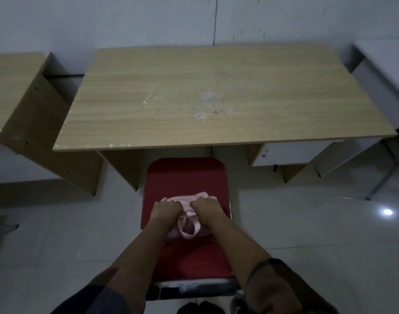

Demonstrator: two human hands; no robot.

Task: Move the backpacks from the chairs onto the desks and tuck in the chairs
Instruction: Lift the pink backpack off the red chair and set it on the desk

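fingers: both the left hand [167, 210] and the right hand [205, 209] are curling tightly into the top of the pink backpack [189, 223]
backpack: sitting on the red chair [184, 177]; not yet raised
step: gripping before the lift
next: carrying it forward onto the tabletop [216, 87]; the chair is waiting to be tucked

Pink backpack [189, 220] crumpled on red chair [187, 177] seat; chair pulled out from wooden desk [216, 94].

A pale wall [148, 21] stands behind; glossy white floor tiles [307, 223] carry a bright light glare [387, 211] at right.
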